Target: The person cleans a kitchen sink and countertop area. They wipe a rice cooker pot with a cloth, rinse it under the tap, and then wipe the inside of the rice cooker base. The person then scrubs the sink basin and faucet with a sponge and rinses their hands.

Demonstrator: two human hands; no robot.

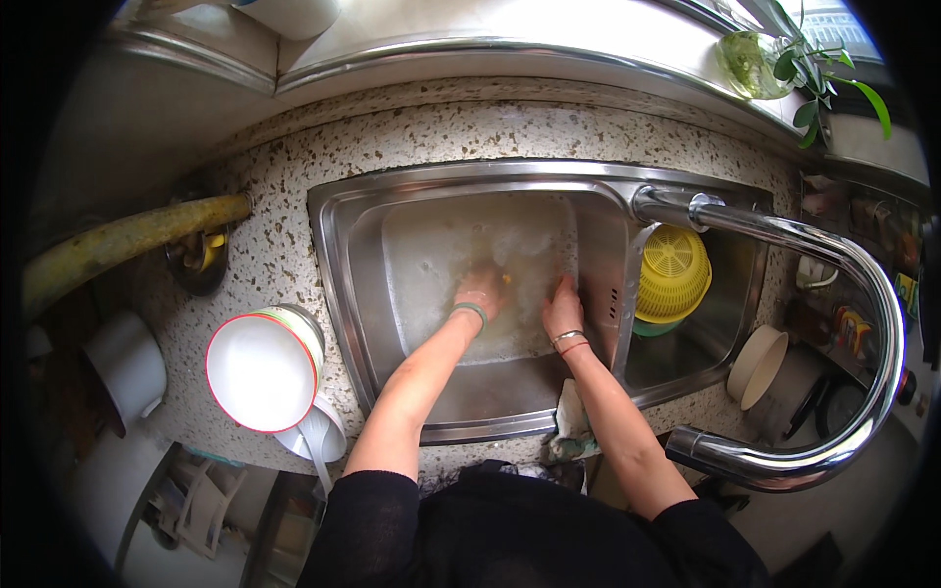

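Cloudy, foamy water (441, 242) stands in the large basin of a stainless steel sink (470, 404). My left hand (481, 290), with a green bangle at the wrist, is partly under the water near the middle of the basin; its fingers are hidden. A small orange-yellow bit (506, 279) shows beside it. My right hand (564, 309), wearing a metal bracelet and a red string, is at the basin's right side, fingers pointing down into the water. Whether either hand holds something cannot be seen. Below my right wrist, a cloth (573, 419) hangs over the sink's front edge.
A chrome faucet (875, 294) arches over the right side. Yellow strainer baskets (673, 272) sit in the smaller basin. Stacked white bowls with a red rim (262, 373) and a white ladle (315, 434) stand on the left counter. Pots (757, 367) are at the right.
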